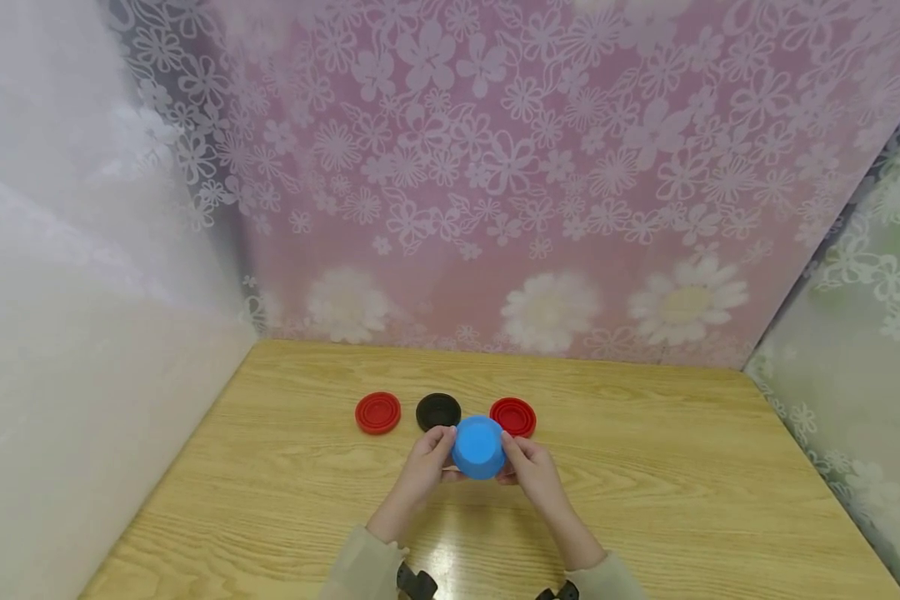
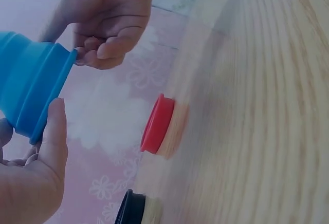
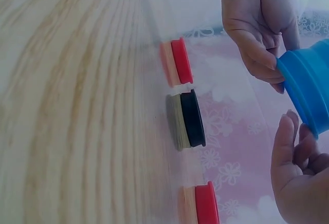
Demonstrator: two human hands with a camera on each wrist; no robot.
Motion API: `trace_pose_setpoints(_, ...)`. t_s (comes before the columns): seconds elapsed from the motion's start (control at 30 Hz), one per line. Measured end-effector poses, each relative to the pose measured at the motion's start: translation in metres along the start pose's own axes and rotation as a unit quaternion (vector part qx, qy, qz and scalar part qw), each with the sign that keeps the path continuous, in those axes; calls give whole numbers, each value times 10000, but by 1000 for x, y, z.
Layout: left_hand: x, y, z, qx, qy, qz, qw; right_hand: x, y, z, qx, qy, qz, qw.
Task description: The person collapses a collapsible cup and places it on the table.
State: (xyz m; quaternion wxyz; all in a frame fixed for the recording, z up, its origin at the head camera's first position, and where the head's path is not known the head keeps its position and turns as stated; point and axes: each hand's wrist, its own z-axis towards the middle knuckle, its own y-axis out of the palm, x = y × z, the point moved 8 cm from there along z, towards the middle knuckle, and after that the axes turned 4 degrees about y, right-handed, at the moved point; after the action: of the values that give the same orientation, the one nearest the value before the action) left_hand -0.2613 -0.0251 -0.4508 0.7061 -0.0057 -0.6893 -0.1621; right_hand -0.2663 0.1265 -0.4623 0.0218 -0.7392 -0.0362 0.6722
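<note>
A blue collapsible cup (image 1: 479,447) with stepped, ringed walls is pulled out to its depth. Both hands hold it above the table, its narrow base facing up toward the head camera and its wide rim facing down. My left hand (image 1: 422,460) grips the cup's left side, thumb against the wall and fingers at the rim. On the opposite side my right hand (image 1: 531,468) grips it the same way. The left wrist view shows the cup's ridged wall (image 2: 36,80) side-on; in the right wrist view the cup (image 3: 308,85) is cut off by the edge.
Beyond the hands, three flat, round collapsed pieces lie in a row on the wooden table (image 1: 270,500): a red one (image 1: 378,413) at left, a black one (image 1: 438,412) in the middle, another red one (image 1: 513,417) at right. A flowered curtain (image 1: 495,183) hangs behind.
</note>
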Motion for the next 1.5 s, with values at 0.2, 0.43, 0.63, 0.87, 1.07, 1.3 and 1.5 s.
trace_pose_setpoints(0.2,-5,-1,0,43,-110,-177,9998,0,1,1,-108,-37,355,9993)
trace_pose_setpoints(0.43,-19,-5,6,64,-97,-179,9998,2,3,2,-223,319,857,9956)
trace_pose_setpoints(0.63,-8,0,2,40,-135,-83,9999,5,5,1,-249,672,1436,9870)
trace_pose_setpoints(0.87,-21,-3,11,145,-208,-117,9996,5,4,1,-285,648,1464,9867)
trace_pose_setpoints(1.07,-24,-4,15,385,-371,2,9986,3,6,1,-387,583,1480,9865)
trace_pose_setpoints(1.3,-1,3,7,570,-152,427,9973,5,7,3,-312,531,913,9939)
trace_pose_setpoints(1.5,12,6,2,764,151,961,9923,4,5,2,-88,400,171,9990)
